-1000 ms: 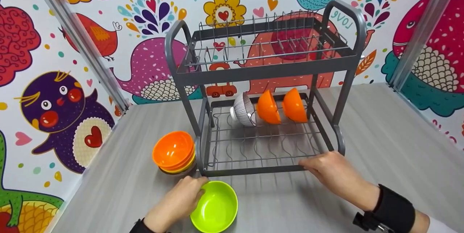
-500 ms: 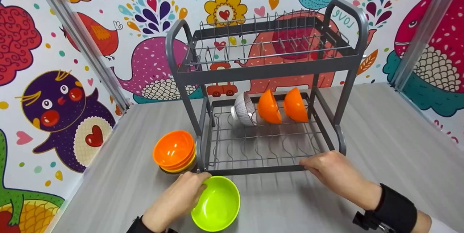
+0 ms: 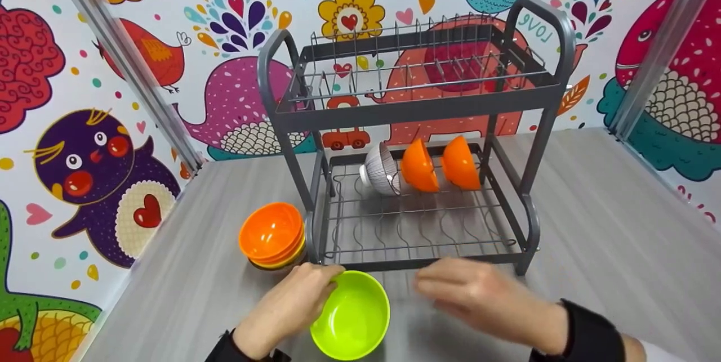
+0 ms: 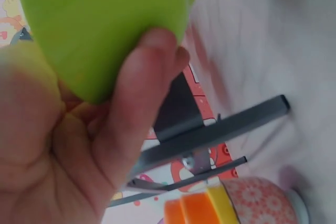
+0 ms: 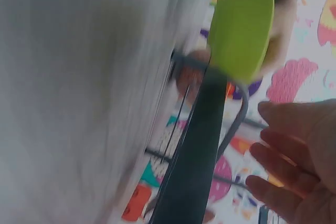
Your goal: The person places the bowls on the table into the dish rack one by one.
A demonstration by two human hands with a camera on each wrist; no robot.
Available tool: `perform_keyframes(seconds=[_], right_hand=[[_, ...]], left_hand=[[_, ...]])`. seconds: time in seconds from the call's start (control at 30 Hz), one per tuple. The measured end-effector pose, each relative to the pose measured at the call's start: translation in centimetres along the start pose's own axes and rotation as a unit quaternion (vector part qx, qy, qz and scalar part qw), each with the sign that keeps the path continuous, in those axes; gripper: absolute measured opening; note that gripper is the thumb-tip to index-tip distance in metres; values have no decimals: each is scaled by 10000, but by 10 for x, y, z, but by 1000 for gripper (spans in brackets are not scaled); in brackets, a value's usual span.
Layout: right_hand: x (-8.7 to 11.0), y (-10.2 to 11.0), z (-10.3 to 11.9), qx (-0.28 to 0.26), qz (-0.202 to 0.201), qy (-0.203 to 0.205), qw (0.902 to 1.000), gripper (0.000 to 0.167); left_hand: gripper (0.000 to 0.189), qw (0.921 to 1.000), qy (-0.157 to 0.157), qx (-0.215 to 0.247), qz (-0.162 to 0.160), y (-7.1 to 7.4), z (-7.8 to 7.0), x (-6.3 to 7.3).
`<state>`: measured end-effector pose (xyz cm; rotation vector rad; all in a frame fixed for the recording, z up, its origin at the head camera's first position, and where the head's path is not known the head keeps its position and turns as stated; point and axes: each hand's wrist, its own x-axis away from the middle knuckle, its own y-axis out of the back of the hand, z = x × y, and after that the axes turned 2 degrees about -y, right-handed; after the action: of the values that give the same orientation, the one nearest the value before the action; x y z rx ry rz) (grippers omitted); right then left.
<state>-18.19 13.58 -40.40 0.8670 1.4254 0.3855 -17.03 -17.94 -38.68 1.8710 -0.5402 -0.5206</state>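
My left hand [image 3: 296,304] pinches a lime green bowl [image 3: 355,320] at its left rim, in front of the dish rack. In the left wrist view the thumb lies against the outside of that bowl [image 4: 100,19]. My right hand [image 3: 484,297], a little blurred, is off the rack and holds nothing; its fingers point toward the bowl with a gap between. The two-tier grey dish rack [image 3: 417,265] stands behind both hands. On its lower shelf a striped white bowl [image 3: 380,169] and two orange bowls [image 3: 419,168] rest on edge in a row.
Left of the rack a stack of bowls [image 3: 270,232] stands on the table, orange on top, yellow below. The left wrist view also shows a flower-patterned bowl [image 4: 257,200] in that stack. Cartoon-printed walls [image 3: 242,108] close off the back and sides.
My right hand has let go of the rack's front edge and moved left toward the green bowl. The left hand has shifted the bowl slightly right and up in view.
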Motion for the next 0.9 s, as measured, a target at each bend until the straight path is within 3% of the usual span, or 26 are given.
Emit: perform_keyframes(seconds=[0.1,0.17,0.27,0.43,0.7,0.9], right_hand=[[-8,-7,10,-157,77,660,9977,49],[-11,-12,16,-317,204,879,9954,44],[-13,-18,24,-513,494,933,9931,39],[-10,-25,31,-518,878,862,9910,43],[-9,-26,27,-2,643,1187,9908,22],[-14,-20,21,207,460,1498,9874,20]], left_hand=[[11,9998,-161,5,-112,-2,-3,-3],[12,9996,-248,27,-145,-3,-5,-5],[13,9994,-288,170,-85,-5,-8,-8],[14,9991,-289,294,5,-5,-14,-11],[14,9989,-255,401,34,-5,-18,-15],[14,9984,-296,492,16,-4,-20,-18]])
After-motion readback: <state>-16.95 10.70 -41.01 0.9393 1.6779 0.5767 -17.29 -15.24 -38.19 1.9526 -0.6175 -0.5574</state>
